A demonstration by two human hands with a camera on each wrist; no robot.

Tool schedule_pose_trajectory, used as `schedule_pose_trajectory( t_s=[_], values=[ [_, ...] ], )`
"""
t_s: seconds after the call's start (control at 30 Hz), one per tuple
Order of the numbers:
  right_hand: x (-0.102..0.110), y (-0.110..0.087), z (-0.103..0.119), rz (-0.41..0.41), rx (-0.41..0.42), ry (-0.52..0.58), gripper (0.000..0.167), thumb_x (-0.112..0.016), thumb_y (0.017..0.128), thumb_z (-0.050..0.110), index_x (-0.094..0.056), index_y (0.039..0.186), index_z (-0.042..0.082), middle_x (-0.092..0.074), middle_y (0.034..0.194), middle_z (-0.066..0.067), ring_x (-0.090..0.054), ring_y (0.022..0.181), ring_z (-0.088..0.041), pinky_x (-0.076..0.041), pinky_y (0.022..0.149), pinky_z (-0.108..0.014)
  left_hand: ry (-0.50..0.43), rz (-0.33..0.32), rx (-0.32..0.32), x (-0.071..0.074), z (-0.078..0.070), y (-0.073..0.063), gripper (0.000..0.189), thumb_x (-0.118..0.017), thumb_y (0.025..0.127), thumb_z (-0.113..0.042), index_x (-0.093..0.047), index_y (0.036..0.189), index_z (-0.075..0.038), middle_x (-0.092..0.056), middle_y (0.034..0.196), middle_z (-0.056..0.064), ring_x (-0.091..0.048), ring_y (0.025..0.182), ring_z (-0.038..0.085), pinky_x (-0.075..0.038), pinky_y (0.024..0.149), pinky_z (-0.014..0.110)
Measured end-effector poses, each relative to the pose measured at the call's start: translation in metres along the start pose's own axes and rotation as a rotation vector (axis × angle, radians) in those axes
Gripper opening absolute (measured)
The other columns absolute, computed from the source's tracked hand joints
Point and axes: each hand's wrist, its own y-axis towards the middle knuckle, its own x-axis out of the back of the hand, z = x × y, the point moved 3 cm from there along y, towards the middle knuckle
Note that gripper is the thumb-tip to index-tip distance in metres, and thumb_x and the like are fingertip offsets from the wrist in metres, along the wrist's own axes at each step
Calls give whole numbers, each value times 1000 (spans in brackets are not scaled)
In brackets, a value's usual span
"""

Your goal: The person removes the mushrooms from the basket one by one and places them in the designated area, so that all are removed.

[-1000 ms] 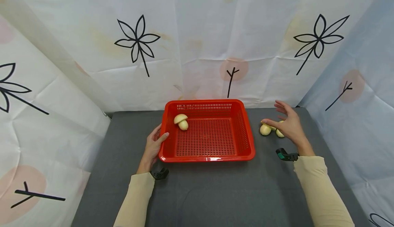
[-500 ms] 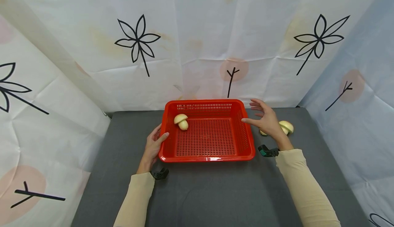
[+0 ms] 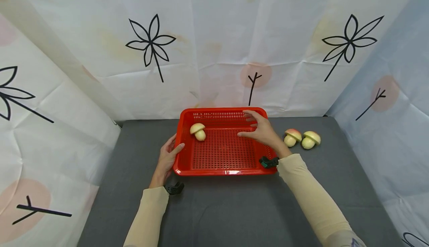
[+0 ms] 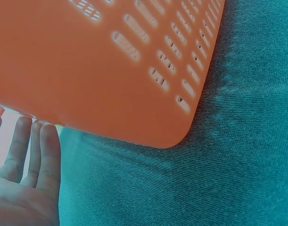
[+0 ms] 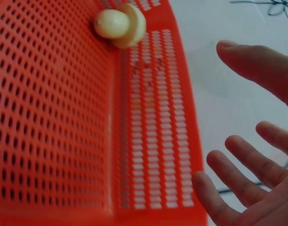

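A red perforated plastic basket (image 3: 224,172) stands on the grey table. My left hand (image 3: 166,157) holds its left side, thumb over the rim and fingers along the outer wall; in the left wrist view, those fingertips (image 4: 50,134) meet the basket's edge. Inside, at the left, lies a mushroom (image 3: 198,131) with a pale yellow cap and thick stem. My right hand (image 3: 263,131) hovers over the basket's right part, fingers spread and nothing in them. Right of the basket lie a mushroom with a reddish cap (image 3: 292,137) and a yellowish-capped mushroom (image 3: 311,140).
A grey cloth covers the table (image 3: 221,213). White curtains (image 3: 214,53) printed with flowers and twigs close off the back and both sides. Each wrist wears a black camera band, the left band (image 3: 175,188) just in front of the basket.
My right hand has moved left from over the two mushrooms on the table to above the basket, uncovering both. The left hand, the basket and the mushroom inside stay in place.
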Motion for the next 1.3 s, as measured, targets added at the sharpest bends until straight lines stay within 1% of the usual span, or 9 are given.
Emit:
schedule_pose_trajectory(
  t_s=[0.13,0.27,0.33,0.47,0.63,0.8,1.0,1.13,1.3],
  values=[
    [-17,12,4,46,0,13,82,-88,81,20,-44,150,7,-51,141,-20,-50,129,-40,-43,106,-58,-4,6,0,0,0,1,63,-65,101,-12,-37,157,-11,-47,151,18,-47,134,44,-48,104,52],
    [-34,23,6,76,7,2,83,-89,81,20,-45,150,8,-52,141,-19,-50,128,-40,-44,106,-59,-10,2,-8,0,0,0,62,-65,100,-11,-38,156,-10,-48,149,18,-48,133,46,-49,103,53],
    [-41,28,7,90,11,8,84,-89,81,20,-44,151,7,-51,143,-21,-51,127,-41,-45,104,-61,-7,-2,-11,0,0,0,61,-65,100,-10,-39,156,-10,-49,148,19,-48,133,47,-49,102,54],
    [-57,37,9,138,2,5,84,-87,82,20,-42,152,6,-49,146,-21,-50,129,-43,-47,101,-61,-5,-7,-7,-1,0,0,60,-63,101,-9,-39,156,-10,-49,149,20,-48,132,47,-48,103,55],
    [-76,49,9,203,-16,-27,85,-87,82,21,-42,152,6,-47,149,-21,-49,131,-42,-47,104,-56,-8,-7,-4,-2,0,0,60,-63,101,-9,-38,156,-11,-47,150,19,-48,133,45,-47,104,55],
    [-90,58,8,218,-36,-44,86,-88,82,20,-42,153,7,-46,151,-18,-50,132,-38,-48,104,-51,-21,7,-7,-2,-1,-1,62,-63,101,-10,-36,157,-11,-46,151,20,-46,135,47,-45,105,57],
    [-106,69,10,222,-17,-78,86,-89,80,18,-43,152,6,-48,149,-17,-51,130,-36,-48,104,-48,-27,10,1,-2,-1,0,62,-61,102,-7,-35,158,-10,-45,152,21,-45,135,47,-45,105,57],
    [-116,76,15,241,-13,-96,86,-89,80,18,-43,152,5,-48,149,-16,-49,133,-34,-46,107,-47,-22,5,-1,-2,-2,-1,62,-63,101,-9,-37,157,-11,-47,151,20,-48,134,45,-47,104,55],
    [-127,84,19,258,-28,-117,88,-89,80,21,-42,152,6,-45,152,-14,-45,138,-32,-42,112,-46,-23,2,-6,0,-1,0,61,-64,101,-9,-39,156,-11,-48,149,19,-49,133,44,-48,103,52]
  ],
)
